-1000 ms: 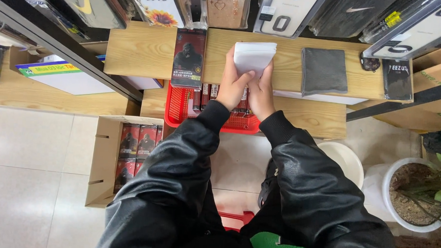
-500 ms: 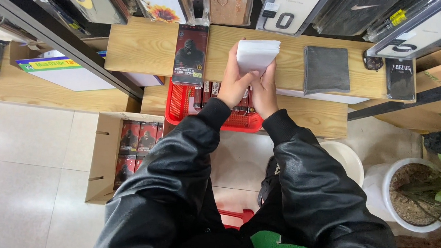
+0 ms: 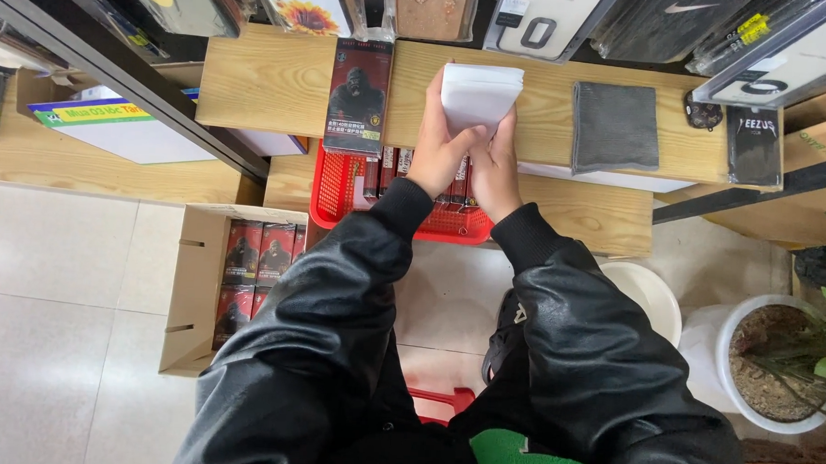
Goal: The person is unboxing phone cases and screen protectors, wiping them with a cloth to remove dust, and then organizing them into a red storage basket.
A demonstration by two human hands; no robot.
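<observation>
Both hands, left (image 3: 441,154) & right (image 3: 496,166), pinch a white stack (image 3: 479,94) from either side, keeping edges squared, over the table (image 3: 252,90) near its front edge, above the red basket (image 3: 336,196). Dark box (image 3: 360,95) lies just left.

— What is crowding the grips?
— A dark upright box (image 3: 359,95) is standing just left of the left grip (image 3: 442,154); a grey cloth (image 3: 615,128) is lying right of the right grip (image 3: 496,166).
— And below?
— The red basket (image 3: 333,196) is sitting directly beneath; bare tabletop (image 3: 261,86) is lying open farther left.
</observation>
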